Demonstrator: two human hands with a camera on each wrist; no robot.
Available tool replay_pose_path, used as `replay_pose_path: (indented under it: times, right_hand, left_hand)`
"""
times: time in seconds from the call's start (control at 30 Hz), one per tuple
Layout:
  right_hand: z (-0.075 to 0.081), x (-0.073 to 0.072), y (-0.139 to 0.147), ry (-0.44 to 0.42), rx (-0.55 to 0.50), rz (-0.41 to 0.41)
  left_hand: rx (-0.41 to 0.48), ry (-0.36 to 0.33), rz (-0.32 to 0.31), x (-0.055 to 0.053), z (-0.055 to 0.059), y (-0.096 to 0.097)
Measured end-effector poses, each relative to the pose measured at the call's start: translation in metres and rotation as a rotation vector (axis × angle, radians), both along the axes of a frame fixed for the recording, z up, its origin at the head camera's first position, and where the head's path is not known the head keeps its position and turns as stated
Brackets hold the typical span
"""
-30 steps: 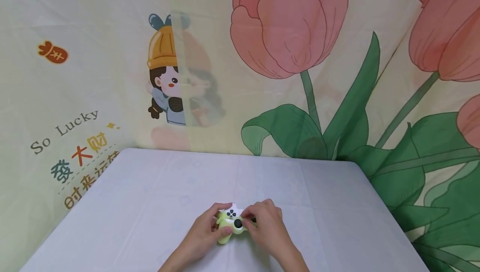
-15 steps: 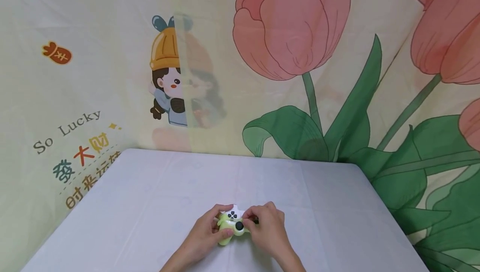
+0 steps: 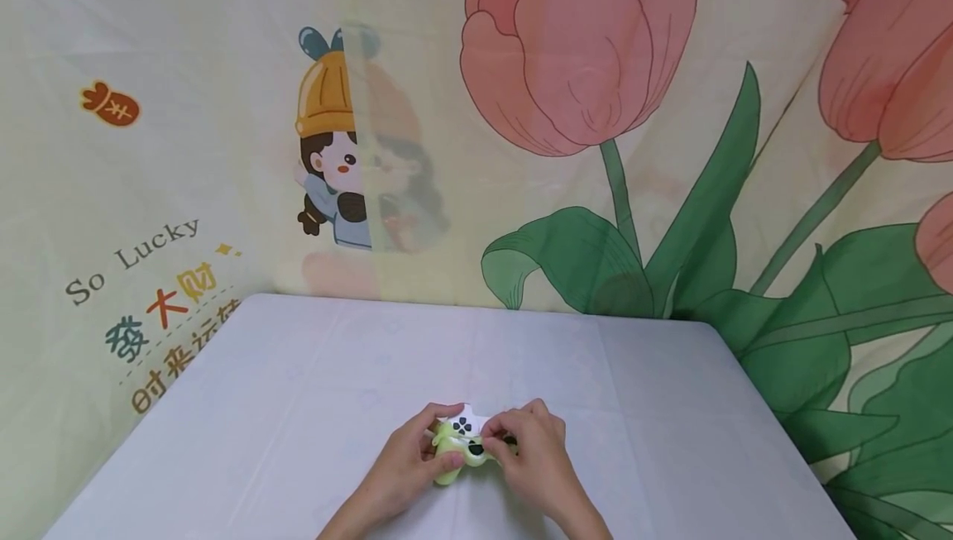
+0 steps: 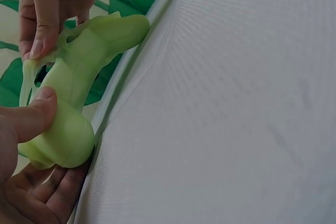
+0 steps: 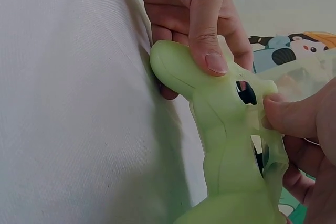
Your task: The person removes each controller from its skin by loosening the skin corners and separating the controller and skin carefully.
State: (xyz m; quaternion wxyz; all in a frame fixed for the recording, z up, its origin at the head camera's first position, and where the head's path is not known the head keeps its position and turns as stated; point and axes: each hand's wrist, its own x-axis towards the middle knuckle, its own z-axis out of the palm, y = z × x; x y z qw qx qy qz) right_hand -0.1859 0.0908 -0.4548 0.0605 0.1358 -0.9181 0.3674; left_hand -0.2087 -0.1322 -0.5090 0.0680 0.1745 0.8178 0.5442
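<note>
A white game controller point(image 3: 473, 416) with a black direction pad sits partly inside a pale green, stretchy cover point(image 3: 449, 472), close over the table. My left hand point(image 3: 405, 453) grips its left end, thumb pressed on the green cover. Near the middle, my right hand point(image 3: 534, 451) pinches the cover's edge between thumb and index finger. In the left wrist view the pinched cover point(image 4: 79, 61) stretches into a thin strip beside a dark hole. The right wrist view shows black parts through openings in the cover point(image 5: 226, 129). The controller's right end is largely hidden behind my right hand.
Beneath both hands lies a table with a white cloth point(image 3: 357, 375). Its far edge meets a hanging fabric backdrop point(image 3: 417, 275) printed with tulips, a cartoon figure and lettering.
My right fingers have tugged the cover's edge slightly, and the black thumbstick, round in view earlier, is now partly covered. My left hand keeps its grip on the controller.
</note>
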Motion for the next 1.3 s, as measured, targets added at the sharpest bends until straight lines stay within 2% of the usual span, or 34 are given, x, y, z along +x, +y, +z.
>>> replay_pose_path:
  times: [0.33, 0.63, 0.83, 1.13, 1.3]
  right_hand:
    - [0.001, 0.003, 0.003, 0.018, 0.037, 0.037]
    - [-0.005, 0.009, 0.008, 0.134, 0.067, 0.081]
    - [-0.008, 0.014, 0.008, 0.166, 0.062, 0.08]
    - [-0.011, 0.02, 0.006, 0.199, 0.134, 0.074]
    - [-0.01, 0.022, -0.001, 0.242, 0.198, 0.021]
  left_hand:
    - [-0.003, 0.005, 0.005, -0.001, 0.0, 0.0]
    - [0.01, 0.015, -0.008, 0.0, -0.002, 0.0]
    - [0.018, 0.039, -0.009, 0.0, -0.003, 0.0]
    - [-0.001, 0.04, -0.007, -0.001, -0.001, -0.001]
    - [0.003, 0.033, -0.003, -0.002, -0.001, -0.001]
